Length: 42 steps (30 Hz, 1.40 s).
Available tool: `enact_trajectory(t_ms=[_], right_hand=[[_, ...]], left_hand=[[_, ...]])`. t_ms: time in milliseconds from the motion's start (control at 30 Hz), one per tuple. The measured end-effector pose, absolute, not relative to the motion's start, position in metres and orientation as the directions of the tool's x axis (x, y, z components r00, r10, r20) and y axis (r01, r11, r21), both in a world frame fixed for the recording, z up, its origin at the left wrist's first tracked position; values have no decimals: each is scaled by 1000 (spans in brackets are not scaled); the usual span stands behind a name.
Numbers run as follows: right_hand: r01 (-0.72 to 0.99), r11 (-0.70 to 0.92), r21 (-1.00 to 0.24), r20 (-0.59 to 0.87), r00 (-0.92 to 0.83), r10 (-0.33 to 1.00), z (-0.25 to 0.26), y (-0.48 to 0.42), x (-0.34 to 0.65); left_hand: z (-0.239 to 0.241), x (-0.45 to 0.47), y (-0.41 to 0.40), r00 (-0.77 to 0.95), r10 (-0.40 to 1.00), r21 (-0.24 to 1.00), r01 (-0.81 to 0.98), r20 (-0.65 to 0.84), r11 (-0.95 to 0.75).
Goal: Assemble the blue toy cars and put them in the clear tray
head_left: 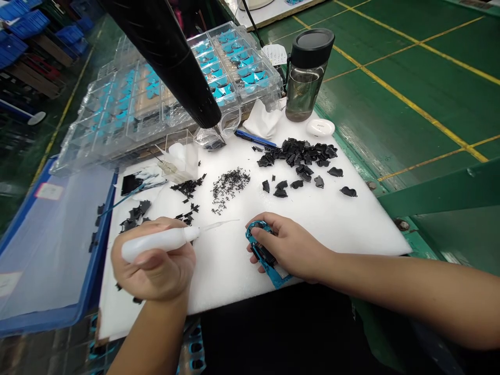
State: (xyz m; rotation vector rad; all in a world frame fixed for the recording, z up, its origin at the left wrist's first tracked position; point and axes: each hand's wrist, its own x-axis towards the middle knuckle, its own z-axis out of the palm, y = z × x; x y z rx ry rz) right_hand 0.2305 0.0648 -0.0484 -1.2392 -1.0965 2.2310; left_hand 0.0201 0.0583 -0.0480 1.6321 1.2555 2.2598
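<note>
My left hand (156,265) is closed around a white squeeze bottle (156,244) with a thin clear needle tip that points right, toward the blue part. Between the fingers and thumb of my right hand (292,245) is a blue plastic housing (278,276) with black pieces inside, held over the front edge of the white foam board (219,281). The bottle's tip and the housing are apart. Beyond both hands lies a scatter of tiny black pins (230,182). Flat black plastic parts (299,156) form a pile farther right, with several loose ones near it.
A black electric screwdriver (175,67) hangs over the board's far side. Clear compartment trays (136,114) of blue parts stand behind. At the back right are a drink bottle (307,78), a white case (320,127) and a blue pen-like tool (255,138). A blue bin (84,297) sits left.
</note>
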Motion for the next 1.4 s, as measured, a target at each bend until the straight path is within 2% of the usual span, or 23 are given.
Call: enact_trajectory(t_ms=[633, 1000, 1200, 1400], right_hand=[[31, -646, -763, -554, -546, 628, -48, 64, 230], [56, -638, -768, -559, -543, 627, -47, 65, 230], [36, -642, -766, -553, -547, 629, -48, 64, 231], [66, -628, -775, -556, -545, 628, -47, 64, 231]], left_hand=[[-48, 21, 56, -480, 522, 701, 362, 705, -614], [-35, 21, 51, -498, 755, 880, 34, 426, -474], [-36, 14, 58, -525, 718, 872, 103, 457, -479], [-20, -2, 66, -609, 751, 940, -25, 255, -340]])
